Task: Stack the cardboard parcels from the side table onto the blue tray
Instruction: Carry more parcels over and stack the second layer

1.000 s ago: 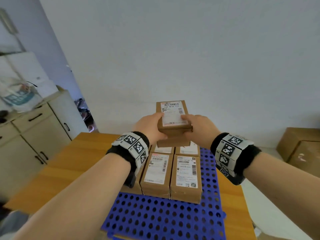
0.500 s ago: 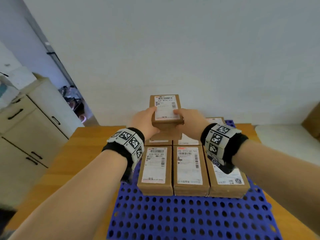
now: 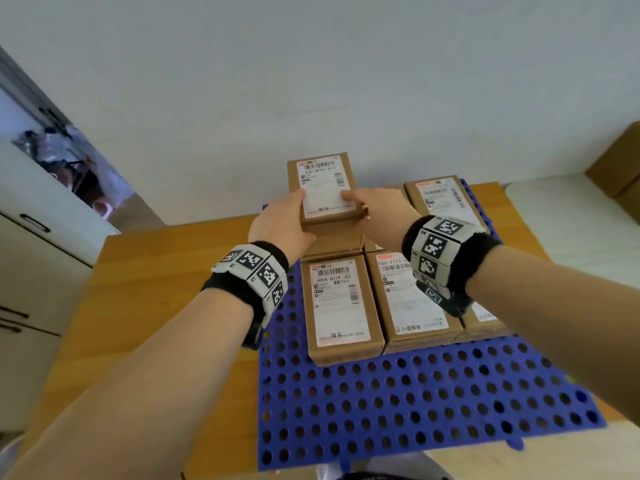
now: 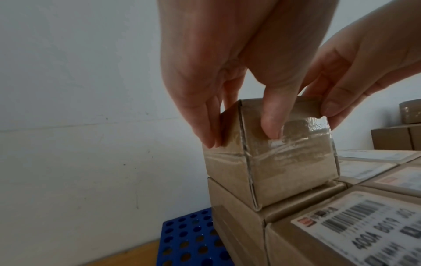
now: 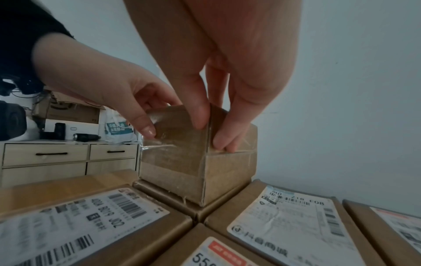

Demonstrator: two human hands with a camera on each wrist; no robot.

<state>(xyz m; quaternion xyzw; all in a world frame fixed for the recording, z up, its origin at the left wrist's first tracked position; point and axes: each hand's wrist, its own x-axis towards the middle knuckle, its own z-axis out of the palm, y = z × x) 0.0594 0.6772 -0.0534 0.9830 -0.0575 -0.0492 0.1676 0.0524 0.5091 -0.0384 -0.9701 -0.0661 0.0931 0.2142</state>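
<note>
Both hands grip one labelled cardboard parcel (image 3: 323, 188) by its near end. My left hand (image 3: 282, 220) holds its left side, my right hand (image 3: 375, 211) its right side. In the left wrist view the parcel (image 4: 282, 162) sits on the back-left parcel of the lower layer, its near bottom edge slightly raised. The right wrist view shows the same parcel (image 5: 196, 160) pinched between thumb and fingers. Several labelled parcels (image 3: 341, 306) lie side by side on the blue perforated tray (image 3: 415, 410).
The tray rests on a wooden table (image 3: 156, 289) against a white wall. A white cabinet with dark handles (image 3: 31, 258) stands to the left. More cardboard boxes (image 3: 620, 168) sit on a pale surface at the right.
Both hands have lowered the held parcel onto the back-left of the stack. The head view has tilted down and shows more of the tray.
</note>
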